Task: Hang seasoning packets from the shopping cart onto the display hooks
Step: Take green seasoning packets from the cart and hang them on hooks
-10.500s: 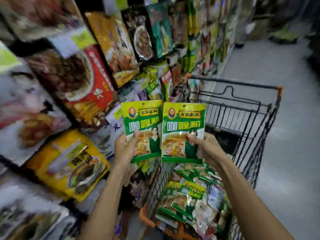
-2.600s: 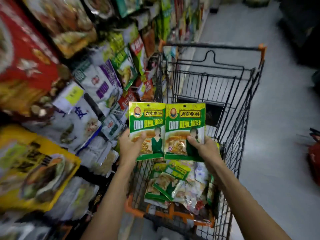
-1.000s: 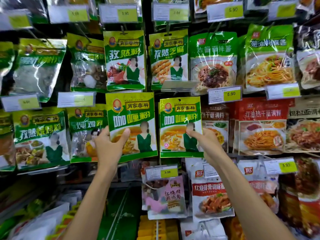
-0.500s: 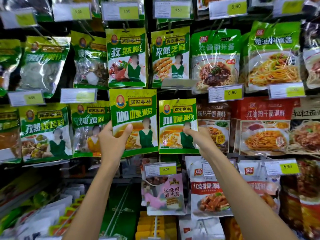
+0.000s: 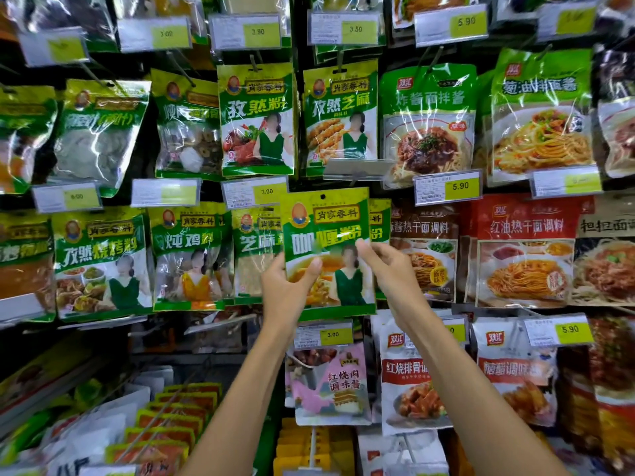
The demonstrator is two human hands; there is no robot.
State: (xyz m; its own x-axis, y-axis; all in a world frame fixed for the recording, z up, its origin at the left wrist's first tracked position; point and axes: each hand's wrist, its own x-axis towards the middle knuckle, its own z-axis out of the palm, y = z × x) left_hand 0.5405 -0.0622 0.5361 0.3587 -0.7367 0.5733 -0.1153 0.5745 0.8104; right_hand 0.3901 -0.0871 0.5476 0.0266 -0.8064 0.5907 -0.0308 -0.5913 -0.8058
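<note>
The left hand [image 5: 288, 286] grips the upright packet [image 5: 326, 235] low on its left; the right hand [image 5: 385, 266] pinches its right edge. The hang hole [image 5: 323, 196] sits above both hands.

The one view comes from a wide-angle camera on the person's head. It faces the display wall [image 5: 147, 159] squarely, near enough for the arms to reach it, so hanging packets [image 5: 256, 120] fill it edge to edge. The left forearm [image 5: 240, 407] and right forearm [image 5: 457, 389] rise from the bottom edge to the held packet [image 5: 326, 269] at centre. The outer rows bow with the lens.
</note>
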